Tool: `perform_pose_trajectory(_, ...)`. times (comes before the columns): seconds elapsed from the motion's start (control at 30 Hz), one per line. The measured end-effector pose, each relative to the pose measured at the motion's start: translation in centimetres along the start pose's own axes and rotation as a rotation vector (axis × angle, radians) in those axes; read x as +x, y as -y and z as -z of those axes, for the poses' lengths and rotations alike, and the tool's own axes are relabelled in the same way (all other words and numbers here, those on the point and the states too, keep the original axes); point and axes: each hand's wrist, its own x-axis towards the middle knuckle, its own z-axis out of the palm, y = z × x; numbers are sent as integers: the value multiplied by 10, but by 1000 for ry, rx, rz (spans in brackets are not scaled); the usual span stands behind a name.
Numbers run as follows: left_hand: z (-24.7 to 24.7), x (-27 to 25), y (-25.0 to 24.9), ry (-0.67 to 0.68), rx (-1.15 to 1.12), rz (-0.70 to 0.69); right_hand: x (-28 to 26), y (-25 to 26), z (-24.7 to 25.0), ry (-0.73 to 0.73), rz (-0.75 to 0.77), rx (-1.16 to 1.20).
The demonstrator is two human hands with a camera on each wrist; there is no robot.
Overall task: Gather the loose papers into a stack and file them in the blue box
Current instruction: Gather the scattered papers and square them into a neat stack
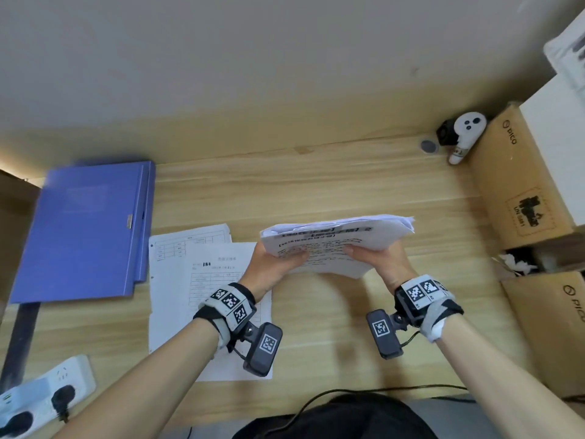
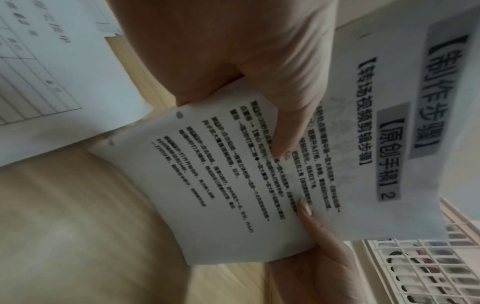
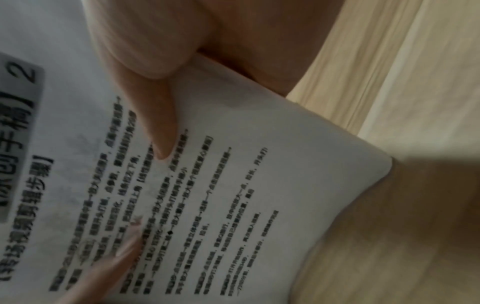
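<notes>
Papers in a stack [image 1: 335, 245] are held up off the table [image 1: 316, 191], above its middle, by both hands. Left hand [image 1: 272, 264] grips the stack's near left part, thumb [image 2: 285, 115] pressed on the printed top sheet and the other fingers hidden beneath; right hand [image 1: 376, 258] grips the near right part the same way, thumb [image 3: 158, 131] on top. Far edges of the sheets are uneven, some poking past others.

2 loose sheets [image 1: 202, 280] with printed tables lie flat on the table just left of the stack, overlapping each other, partly under the left wrist.

Blue box [image 1: 85, 229] lies flat and closed near the table's left edge, its right side touching or just beside the loose sheets; what it holds cannot be seen.

Cardboard boxes [image 1: 519, 182] stand along the right edge; a gap between them shows crumpled white and dark stuff [image 1: 519, 261], too small to make out. White controller [image 1: 465, 134] leans at the far right corner. Power strip [image 1: 44, 394] sits at the near left corner with 2 black plugs in it
</notes>
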Motion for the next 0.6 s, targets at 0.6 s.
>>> perform_pose_trajectory(0.6,97,-43,74,-311,124,259,7,-90,-118,-30,-401,-31)
